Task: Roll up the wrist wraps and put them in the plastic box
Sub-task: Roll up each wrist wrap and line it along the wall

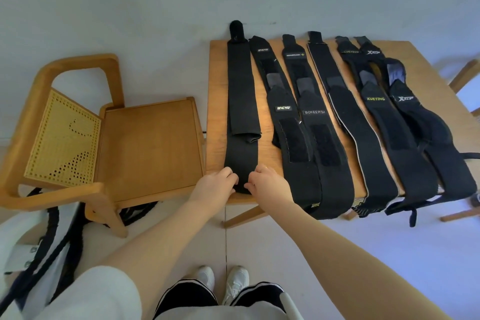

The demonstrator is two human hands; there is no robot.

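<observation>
Both hands, left hand (217, 182) and right hand (265, 181), pinch the near end of the leftmost wrist wrap (241, 122) at the table (217, 91) edge; roll tightly, edges aligned. No plastic box shows.

Wooden chair (145, 148) beside wooden table (217, 101)

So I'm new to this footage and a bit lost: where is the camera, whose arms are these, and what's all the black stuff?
The camera sits on a person's head, looking down. Their left hand and right hand pinch the near end of the leftmost plain black wrist wrap. It lies on a small wooden table beside other long black fabric wraps with brand labels. An empty wooden chair stands to the left. No plastic box is in view.
</observation>
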